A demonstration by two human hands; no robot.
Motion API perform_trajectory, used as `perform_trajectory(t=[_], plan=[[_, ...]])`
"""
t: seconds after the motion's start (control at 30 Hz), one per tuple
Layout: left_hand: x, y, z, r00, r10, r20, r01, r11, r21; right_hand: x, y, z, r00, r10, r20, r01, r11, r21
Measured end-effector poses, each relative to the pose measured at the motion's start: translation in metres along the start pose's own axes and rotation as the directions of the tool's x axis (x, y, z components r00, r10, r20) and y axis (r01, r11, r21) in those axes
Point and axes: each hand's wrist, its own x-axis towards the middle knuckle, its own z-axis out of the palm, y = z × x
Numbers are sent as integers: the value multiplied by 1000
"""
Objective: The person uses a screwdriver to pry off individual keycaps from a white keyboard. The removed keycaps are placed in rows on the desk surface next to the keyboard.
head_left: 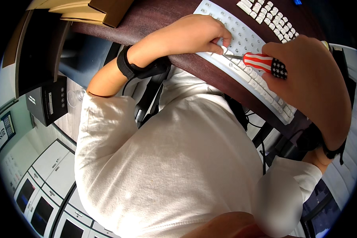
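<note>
A white keyboard [253,43] lies slantwise on a dark wooden desk [154,16]. My left hand [198,33] rests on the keyboard's near edge, its fingertips pinching a white keycap. My right hand [309,79] grips a screwdriver [263,62] by its red, white and dark patterned handle. The metal shaft points left, and its tip meets the key under my left fingertips. Both wrists wear black bands. My white sleeves and shirt fill the lower middle of the view.
Cardboard boxes [91,11] sit at the desk's far left corner. A black box [47,101] and a clear plastic cup [74,97] stand on a lower surface to the left. White cabinets [47,178] are at the lower left. Black cables [246,115] hang under the desk.
</note>
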Motion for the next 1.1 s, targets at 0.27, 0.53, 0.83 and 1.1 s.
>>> perform_trajectory(t=[0.27,0.53,0.83,1.1], plan=[[-6,0,9,995,16,-94,-11,998,57,-52,1,31,975,207,78,-220,941,256],[-6,4,6,997,-11,-74,17,997,73,-94,-13,84,945,323,-46,-281,877,390],[-4,12,2,998,24,-64,-17,993,118,-106,-14,123,916,382,-118,-269,807,526],[2,19,-8,999,42,-14,-39,989,144,-115,-9,133,909,394,-133,-225,736,639]])
